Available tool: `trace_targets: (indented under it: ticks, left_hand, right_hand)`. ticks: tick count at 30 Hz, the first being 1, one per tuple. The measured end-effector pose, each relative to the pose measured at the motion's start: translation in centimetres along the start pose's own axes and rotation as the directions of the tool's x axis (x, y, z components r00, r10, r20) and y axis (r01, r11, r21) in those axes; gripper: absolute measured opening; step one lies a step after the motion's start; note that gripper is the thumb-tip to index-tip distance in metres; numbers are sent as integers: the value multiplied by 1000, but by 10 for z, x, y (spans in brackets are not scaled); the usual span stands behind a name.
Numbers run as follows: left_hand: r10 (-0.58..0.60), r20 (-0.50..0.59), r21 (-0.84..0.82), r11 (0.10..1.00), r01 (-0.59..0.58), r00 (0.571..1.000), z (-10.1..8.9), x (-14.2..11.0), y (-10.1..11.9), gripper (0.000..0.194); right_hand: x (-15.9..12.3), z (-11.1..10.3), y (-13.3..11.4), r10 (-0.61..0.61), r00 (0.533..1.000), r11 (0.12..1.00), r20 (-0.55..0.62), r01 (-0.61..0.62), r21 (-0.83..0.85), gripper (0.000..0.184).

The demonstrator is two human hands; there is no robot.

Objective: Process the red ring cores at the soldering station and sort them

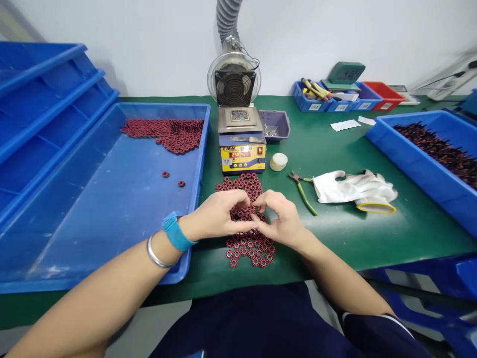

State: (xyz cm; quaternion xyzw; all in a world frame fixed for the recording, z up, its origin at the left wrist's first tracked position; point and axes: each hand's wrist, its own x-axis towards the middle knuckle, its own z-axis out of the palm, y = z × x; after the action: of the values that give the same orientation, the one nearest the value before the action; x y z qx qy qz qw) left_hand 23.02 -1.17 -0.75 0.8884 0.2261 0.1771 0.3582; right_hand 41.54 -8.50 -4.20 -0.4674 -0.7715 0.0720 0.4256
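Observation:
A flat patch of several small red ring-shaped coils (249,242) lies on the green table in front of me. My left hand (219,215) and my right hand (280,218) meet over its middle, fingers curled and pinched together on the coils. What sits between the fingertips is hidden by the fingers. More coils of the patch (246,184) show beyond my hands, close to a yellow-fronted heating unit (242,149). My left wrist wears a blue band and a metal bangle.
A large blue tray (112,199) on the left holds a heap of red coils (167,133). Green-handled cutters (302,193) and white gloves (354,189) lie to the right. A blue bin of dark parts (421,159) stands far right; a fan (234,85) behind.

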Motion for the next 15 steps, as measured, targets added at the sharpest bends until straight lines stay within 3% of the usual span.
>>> trace_targets:
  ticks: [4, 10, 13, 15]
  left_hand:
    - [-39, 5, -1, 999, 39, 999, 2, 1, 1, 28]
    - [0, 30, -46, 999, 1, 1000, 8, 2, 3, 28]
    - [-29, 28, -94, 995, 32, 999, -3, 0, 8, 31]
    - [-90, -38, -144, 986, 84, 995, -14, -1, 9, 32]
  right_hand:
    - [-2, -1, 2, -6, 999, 998, 31, 4, 70, 14]
    - [-2, -1, -2, 75, 996, 983, 49, -82, 162, 10]
    - [0, -5, -4, 136, 988, 944, 78, -153, 291, 6]
    - [0, -7, -5, 204, 974, 896, 103, -228, 380, 7]
